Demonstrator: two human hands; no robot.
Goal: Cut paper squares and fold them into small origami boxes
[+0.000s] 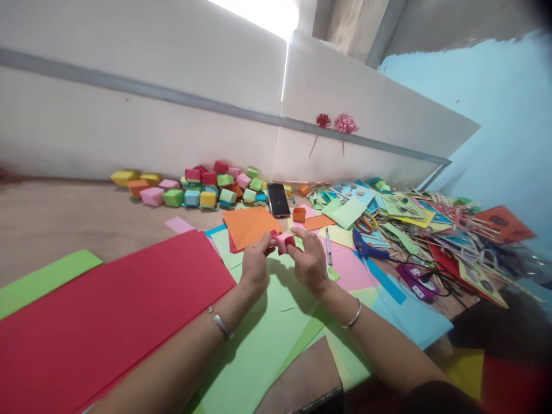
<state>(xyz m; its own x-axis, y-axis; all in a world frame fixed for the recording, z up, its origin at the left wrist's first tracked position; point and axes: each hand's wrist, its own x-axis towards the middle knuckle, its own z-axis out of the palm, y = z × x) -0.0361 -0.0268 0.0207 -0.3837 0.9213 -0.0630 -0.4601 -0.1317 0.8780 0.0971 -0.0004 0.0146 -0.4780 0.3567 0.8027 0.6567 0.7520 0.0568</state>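
Between my two hands is a small pink and red folded paper box (284,242), held above the light green paper sheets (259,322). My left hand (257,260) pinches its red edge from the left. The fingers of my right hand (311,261) close on its pink side from the right. Just beyond the hands lie an orange paper sheet (250,224) and a small open orange paper box (299,214). A utility knife (329,246) rests to the right of my right hand.
Several coloured paper boxes (209,199) are heaped along the wall, beside a black phone (278,200). Large red sheets (129,310) cover the left side. On the right are a blue glue gun (366,247), scissors (365,223), a purple power strip (417,282) and piled paper crafts (405,207).
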